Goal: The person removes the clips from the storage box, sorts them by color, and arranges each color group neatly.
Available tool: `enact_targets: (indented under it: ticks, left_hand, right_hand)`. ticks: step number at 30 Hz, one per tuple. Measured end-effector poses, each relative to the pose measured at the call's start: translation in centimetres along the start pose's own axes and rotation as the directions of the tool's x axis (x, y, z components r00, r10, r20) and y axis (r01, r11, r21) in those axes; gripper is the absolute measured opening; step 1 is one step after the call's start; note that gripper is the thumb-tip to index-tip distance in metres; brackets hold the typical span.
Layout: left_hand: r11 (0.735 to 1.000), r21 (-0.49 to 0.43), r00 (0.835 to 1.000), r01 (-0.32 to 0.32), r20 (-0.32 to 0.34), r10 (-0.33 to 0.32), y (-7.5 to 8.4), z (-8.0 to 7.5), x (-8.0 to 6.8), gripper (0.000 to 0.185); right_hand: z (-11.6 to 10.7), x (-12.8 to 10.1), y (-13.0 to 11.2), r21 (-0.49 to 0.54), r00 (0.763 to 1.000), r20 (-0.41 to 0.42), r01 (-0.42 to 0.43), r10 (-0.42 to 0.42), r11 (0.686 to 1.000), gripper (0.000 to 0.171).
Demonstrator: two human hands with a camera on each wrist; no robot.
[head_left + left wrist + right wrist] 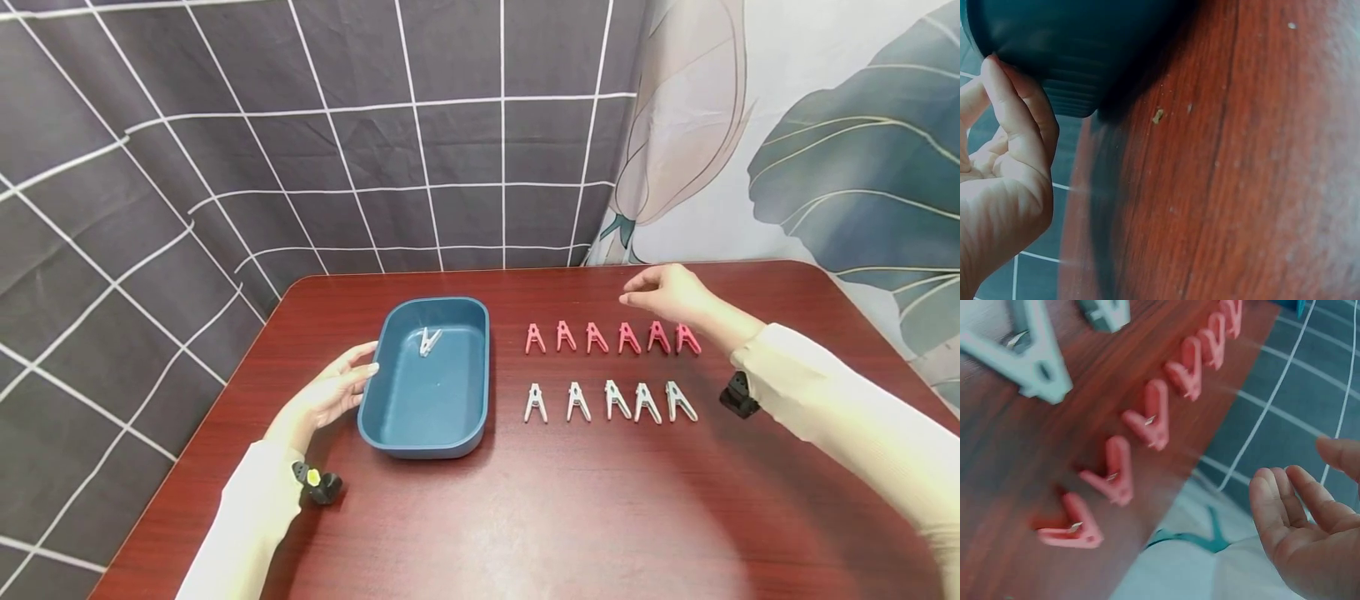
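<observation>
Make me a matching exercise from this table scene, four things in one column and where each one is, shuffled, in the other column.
Things:
1. pink clips
2. white clips
3. single white clip
4. left hand

Places:
A. inside the blue tray
B. row nearer the person
C. against the tray's left outer wall
D. row farther from the person, just below the right hand

Pairs: 1-D, 2-B, 3-A, 4-C

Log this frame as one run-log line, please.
left hand: touches blue tray side | right hand: holds nothing, above pink clips | tray: one white clip | table: five white clips
</observation>
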State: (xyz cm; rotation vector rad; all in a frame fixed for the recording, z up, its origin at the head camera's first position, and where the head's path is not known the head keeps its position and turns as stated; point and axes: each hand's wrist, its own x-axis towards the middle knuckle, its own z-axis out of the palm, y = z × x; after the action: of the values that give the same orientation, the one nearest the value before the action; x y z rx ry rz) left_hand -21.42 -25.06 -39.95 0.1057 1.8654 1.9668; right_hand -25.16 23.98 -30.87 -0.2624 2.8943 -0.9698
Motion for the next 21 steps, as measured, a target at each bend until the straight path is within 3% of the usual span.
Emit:
enact_targets:
  ticks: [10,21]
  left_hand:
    - [1.0,0.02,1.0,0.003,0.003,-0.003,0.0,-0.4,-0.1,0.053]
    - [1.0,0.014,1.0,0.003,0.023,-0.004,0.0,-0.4,0.0,0.056]
  right_hand:
    - [1.9,1.7,-5.6,0.004,0.98,-0.025,0.195,-0.195,0.981,0.029]
    - [5.3,3.4,-8.8,0.038,0.936,0.006,0.351,-0.351,0.936,0.03]
